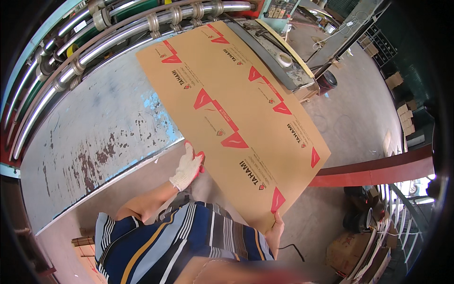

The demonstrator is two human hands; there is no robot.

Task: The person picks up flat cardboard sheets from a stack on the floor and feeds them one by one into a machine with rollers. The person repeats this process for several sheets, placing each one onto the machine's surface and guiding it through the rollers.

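A large brown cardboard sheet (pixel 213 94) with red and black print stretches from the machine's worn metal table to the front of my body. On its left edge, just off the table's corner, is my left hand (pixel 187 166) in a white knitted glove with a red coating, closed on that edge; part of its fingers is hidden. My bare right hand (pixel 275 228) pinches the sheet's near corner, thumb on top and the other fingers mostly out of sight beneath. The sheet's far part rests on the table, while its near part overhangs the floor.
Chrome rollers (pixel 118 40) of the machine run along the far left beside the scratched grey table (pixel 94 123). A side bench (pixel 283 59) with a roll of tape stands at the far right. A red beam (pixel 373 168) crosses at right, above buckets and stacked cardboard (pixel 350 248).
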